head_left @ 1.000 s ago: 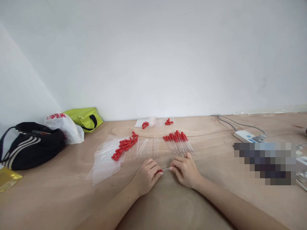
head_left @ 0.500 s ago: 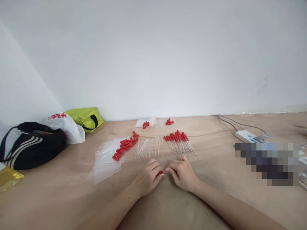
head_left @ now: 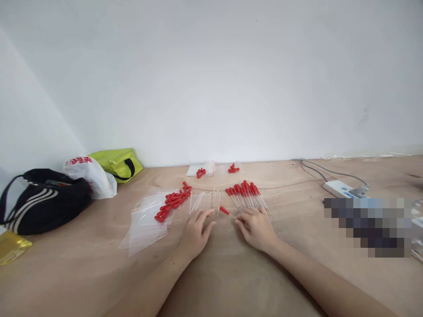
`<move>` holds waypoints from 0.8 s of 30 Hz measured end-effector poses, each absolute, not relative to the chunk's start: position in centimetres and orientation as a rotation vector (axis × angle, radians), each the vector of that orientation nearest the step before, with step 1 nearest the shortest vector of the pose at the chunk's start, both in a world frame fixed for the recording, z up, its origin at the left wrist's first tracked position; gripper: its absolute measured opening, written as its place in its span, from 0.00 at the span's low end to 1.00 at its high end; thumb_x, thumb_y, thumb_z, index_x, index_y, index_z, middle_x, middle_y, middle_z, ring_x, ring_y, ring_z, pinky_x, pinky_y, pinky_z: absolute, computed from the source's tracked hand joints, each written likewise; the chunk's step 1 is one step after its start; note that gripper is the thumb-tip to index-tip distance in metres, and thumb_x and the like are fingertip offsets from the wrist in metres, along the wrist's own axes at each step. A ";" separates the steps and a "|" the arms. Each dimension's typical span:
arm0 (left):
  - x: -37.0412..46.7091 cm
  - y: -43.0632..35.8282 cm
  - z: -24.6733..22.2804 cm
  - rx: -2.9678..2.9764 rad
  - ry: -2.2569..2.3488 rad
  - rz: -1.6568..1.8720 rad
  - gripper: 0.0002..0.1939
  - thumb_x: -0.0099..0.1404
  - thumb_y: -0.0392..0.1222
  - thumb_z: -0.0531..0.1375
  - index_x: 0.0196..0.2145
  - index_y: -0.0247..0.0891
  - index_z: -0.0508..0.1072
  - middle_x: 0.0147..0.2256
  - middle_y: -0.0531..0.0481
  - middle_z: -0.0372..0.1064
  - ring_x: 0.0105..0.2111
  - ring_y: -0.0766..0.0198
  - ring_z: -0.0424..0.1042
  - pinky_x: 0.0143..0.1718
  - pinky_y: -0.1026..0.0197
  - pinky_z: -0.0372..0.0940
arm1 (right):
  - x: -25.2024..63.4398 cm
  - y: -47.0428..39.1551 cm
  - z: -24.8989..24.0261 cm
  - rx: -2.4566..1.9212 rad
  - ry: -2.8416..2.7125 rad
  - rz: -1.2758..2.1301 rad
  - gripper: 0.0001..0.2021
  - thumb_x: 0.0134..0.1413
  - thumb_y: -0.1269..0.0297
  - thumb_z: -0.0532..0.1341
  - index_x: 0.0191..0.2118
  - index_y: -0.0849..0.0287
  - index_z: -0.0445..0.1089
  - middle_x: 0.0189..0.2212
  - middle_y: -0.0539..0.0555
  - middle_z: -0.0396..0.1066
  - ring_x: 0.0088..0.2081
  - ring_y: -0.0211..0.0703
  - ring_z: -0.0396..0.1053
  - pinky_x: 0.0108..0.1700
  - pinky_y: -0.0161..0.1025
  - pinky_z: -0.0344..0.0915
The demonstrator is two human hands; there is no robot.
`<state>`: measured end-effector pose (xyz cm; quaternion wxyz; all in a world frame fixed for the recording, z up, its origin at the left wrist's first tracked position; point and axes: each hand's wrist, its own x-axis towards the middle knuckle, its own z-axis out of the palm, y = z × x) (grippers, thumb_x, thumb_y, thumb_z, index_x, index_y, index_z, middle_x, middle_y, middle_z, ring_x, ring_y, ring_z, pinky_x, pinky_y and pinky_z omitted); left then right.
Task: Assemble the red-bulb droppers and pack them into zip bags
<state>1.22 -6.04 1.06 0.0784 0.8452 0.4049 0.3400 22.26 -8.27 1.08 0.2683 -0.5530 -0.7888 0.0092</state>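
Observation:
Between the thumb and fingers of my right hand (head_left: 257, 226) is the clear tube of a dropper (head_left: 224, 210), its red bulb pointing up and left. My left hand (head_left: 197, 231) has its thumb and fingers apart, holding nothing, just below a row of clear tubes (head_left: 201, 201). Left of those tubes lies a pile of red bulbs (head_left: 173, 201), partly on clear plastic bags (head_left: 145, 229). Beyond my right hand, several red-capped droppers (head_left: 246, 193) lie side by side, their lower ends partly behind my fingers.
Two small groups of red bulbs (head_left: 201, 172) lie on bags near the wall. Black (head_left: 49, 202), white (head_left: 95, 176) and yellow-green (head_left: 115, 163) bags stand at the left. A power strip (head_left: 339, 189) with grey cables sits at the right, beside a pixelated area.
My left hand has let go of the red bulb, opened and moved slightly left and up. My right hand has moved slightly forward, and the dropper it holds now shows its bulb.

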 end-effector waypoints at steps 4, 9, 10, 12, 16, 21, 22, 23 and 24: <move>1.3 -6.1 1.1 2.486 1.281 0.890 0.12 0.59 0.36 0.54 0.43 0.38 0.64 0.37 0.47 0.64 0.39 0.58 0.65 0.40 0.54 0.62 | 22.1 -5.8 0.5 -1.740 -1.826 -0.008 0.10 0.53 0.64 0.52 0.31 0.55 0.70 0.26 0.51 0.72 0.33 0.43 0.65 0.35 0.39 0.44; 1.5 -6.4 1.3 2.491 1.293 0.782 0.08 0.60 0.37 0.53 0.38 0.38 0.66 0.37 0.47 0.64 0.39 0.58 0.65 0.41 0.54 0.62 | 20.9 -2.8 0.5 -1.919 -1.651 -0.134 0.08 0.50 0.65 0.54 0.34 0.58 0.69 0.25 0.53 0.72 0.33 0.45 0.66 0.36 0.40 0.44; 1.5 -6.4 1.3 2.493 1.297 0.775 0.07 0.60 0.37 0.53 0.38 0.38 0.66 0.36 0.47 0.64 0.39 0.58 0.66 0.41 0.55 0.62 | 20.7 -2.4 0.5 -1.941 -1.638 -0.139 0.08 0.50 0.64 0.54 0.33 0.59 0.68 0.25 0.54 0.72 0.33 0.45 0.66 0.36 0.40 0.45; 1.4 -6.4 1.3 2.501 1.304 0.759 0.07 0.60 0.38 0.53 0.36 0.38 0.67 0.36 0.48 0.64 0.38 0.59 0.66 0.40 0.55 0.62 | 20.4 -1.7 0.5 -1.977 -1.622 -0.135 0.08 0.50 0.63 0.54 0.32 0.59 0.68 0.25 0.54 0.72 0.32 0.45 0.66 0.37 0.40 0.45; 1.5 -6.5 1.3 2.533 1.326 0.744 0.06 0.60 0.38 0.53 0.35 0.37 0.68 0.35 0.48 0.65 0.37 0.59 0.66 0.40 0.56 0.61 | 20.5 -1.3 0.5 -1.997 -1.623 -0.129 0.08 0.50 0.61 0.55 0.31 0.59 0.67 0.25 0.53 0.71 0.32 0.45 0.67 0.38 0.40 0.45; 0.7 -5.6 1.6 2.607 1.645 0.846 0.07 0.59 0.40 0.55 0.34 0.38 0.71 0.35 0.46 0.66 0.38 0.55 0.65 0.40 0.53 0.59 | 19.5 -2.1 0.7 -1.892 -1.705 -0.147 0.09 0.51 0.61 0.53 0.28 0.58 0.67 0.24 0.52 0.71 0.32 0.43 0.66 0.37 0.40 0.44; 0.2 -5.2 1.7 2.601 1.763 0.890 0.08 0.59 0.41 0.55 0.34 0.38 0.71 0.36 0.45 0.66 0.39 0.54 0.64 0.41 0.52 0.58 | 19.0 -2.3 0.7 -1.866 -1.726 -0.137 0.09 0.51 0.62 0.53 0.27 0.58 0.67 0.24 0.52 0.71 0.32 0.43 0.66 0.37 0.40 0.44; -0.3 -4.9 1.9 2.576 1.891 0.937 0.08 0.59 0.41 0.55 0.35 0.38 0.72 0.37 0.45 0.66 0.40 0.53 0.64 0.41 0.51 0.58 | 18.4 -2.5 0.7 -1.843 -1.742 -0.121 0.09 0.51 0.62 0.53 0.27 0.58 0.67 0.25 0.52 0.71 0.32 0.42 0.66 0.37 0.40 0.44; -1.0 -4.5 2.0 2.540 2.016 0.973 0.09 0.59 0.41 0.55 0.36 0.38 0.72 0.39 0.44 0.66 0.41 0.52 0.63 0.42 0.51 0.57 | 17.7 -2.7 0.6 -1.827 -1.752 -0.102 0.09 0.50 0.61 0.53 0.27 0.58 0.67 0.26 0.52 0.71 0.32 0.42 0.66 0.37 0.40 0.43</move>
